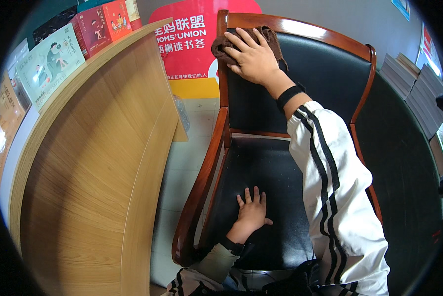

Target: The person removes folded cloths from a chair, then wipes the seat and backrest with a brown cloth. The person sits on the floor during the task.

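Note:
A wooden armchair (196, 199) with a glossy red-brown frame stands before me. My right hand (254, 59) presses a dark brown cloth (271, 37) against the upper left corner of its black padded backrest (321, 77). The fingers are spread over the cloth, which bunches around them and wraps past the left post. Lower down, my left hand (251, 214) rests palm down on the black seat (280, 174), fingers apart and holding nothing. Small pale specks dot the seat. My right sleeve hides part of the backrest, the seat and the right armrest.
A curved wooden counter (92, 148) fills the left side, with several product boxes (51, 64) along its top. Behind it are a red sign (191, 40) bearing writing and a clear plastic bottle (181, 111) on the tiled floor. Stacked books (424, 92) lie on the dark surface (395, 155) at right.

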Available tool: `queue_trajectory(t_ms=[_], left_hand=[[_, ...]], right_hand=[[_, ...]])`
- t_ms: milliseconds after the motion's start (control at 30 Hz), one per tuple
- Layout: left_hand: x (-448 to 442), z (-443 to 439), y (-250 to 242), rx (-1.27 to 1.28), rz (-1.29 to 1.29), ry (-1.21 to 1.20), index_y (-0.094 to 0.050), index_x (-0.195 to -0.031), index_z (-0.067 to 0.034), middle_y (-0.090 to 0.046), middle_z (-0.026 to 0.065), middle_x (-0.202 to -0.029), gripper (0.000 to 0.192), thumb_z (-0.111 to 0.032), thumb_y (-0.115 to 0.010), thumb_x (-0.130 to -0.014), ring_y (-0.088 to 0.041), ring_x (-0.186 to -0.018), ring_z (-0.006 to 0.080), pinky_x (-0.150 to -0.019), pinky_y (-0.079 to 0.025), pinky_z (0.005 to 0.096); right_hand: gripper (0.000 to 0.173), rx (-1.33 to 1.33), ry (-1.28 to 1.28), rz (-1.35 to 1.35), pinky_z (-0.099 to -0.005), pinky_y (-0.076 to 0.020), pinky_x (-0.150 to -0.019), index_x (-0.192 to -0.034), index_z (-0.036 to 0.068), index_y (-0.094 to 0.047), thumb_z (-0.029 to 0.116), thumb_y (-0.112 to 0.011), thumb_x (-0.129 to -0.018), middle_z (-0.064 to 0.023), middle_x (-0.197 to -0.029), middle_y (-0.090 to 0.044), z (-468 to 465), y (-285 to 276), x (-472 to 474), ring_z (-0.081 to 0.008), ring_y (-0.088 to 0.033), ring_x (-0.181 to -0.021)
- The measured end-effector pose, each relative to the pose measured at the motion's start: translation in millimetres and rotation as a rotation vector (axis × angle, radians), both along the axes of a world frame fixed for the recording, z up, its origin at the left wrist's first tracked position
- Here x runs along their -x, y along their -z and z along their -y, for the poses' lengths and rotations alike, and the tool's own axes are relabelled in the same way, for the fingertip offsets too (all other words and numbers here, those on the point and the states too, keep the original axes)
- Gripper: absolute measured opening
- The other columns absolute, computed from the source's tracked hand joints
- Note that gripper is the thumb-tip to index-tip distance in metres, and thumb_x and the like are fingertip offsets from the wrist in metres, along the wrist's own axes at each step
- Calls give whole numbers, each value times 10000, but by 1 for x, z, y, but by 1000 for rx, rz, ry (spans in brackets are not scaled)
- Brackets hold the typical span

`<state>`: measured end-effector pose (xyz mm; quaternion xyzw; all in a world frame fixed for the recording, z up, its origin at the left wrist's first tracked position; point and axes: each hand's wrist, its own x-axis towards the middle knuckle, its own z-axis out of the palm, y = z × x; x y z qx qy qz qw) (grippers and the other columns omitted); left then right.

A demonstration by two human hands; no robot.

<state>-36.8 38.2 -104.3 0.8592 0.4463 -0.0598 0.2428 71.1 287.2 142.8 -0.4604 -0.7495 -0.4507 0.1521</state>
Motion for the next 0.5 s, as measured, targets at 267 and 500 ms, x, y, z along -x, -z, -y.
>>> queue_trajectory(t_ms=[267, 500], left_hand=[[4, 0, 0, 1, 2, 3, -256, -1502, -6, -121, 276, -1573, 1041, -510, -765, -747, -93, -1434, 523, -1102, -133, 700], [6, 0, 1, 7, 0, 6, -243, -1508, -12, -109, 286, -1570, 1042, -519, -756, -756, -98, -1424, 538, -1094, -128, 714]], right_hand=[[450, 100, -46, 44, -475, -135, -1199, -1345, 232, -565, 428, -522, -941, 4, -1584, -258, 10, 35, 4, -210, -196, -1470], [460, 155, -99, 61, -470, -147, -1200, -1342, 223, -564, 410, -553, -922, 7, -1593, -242, 15, 59, 6, -210, -193, -1473]])
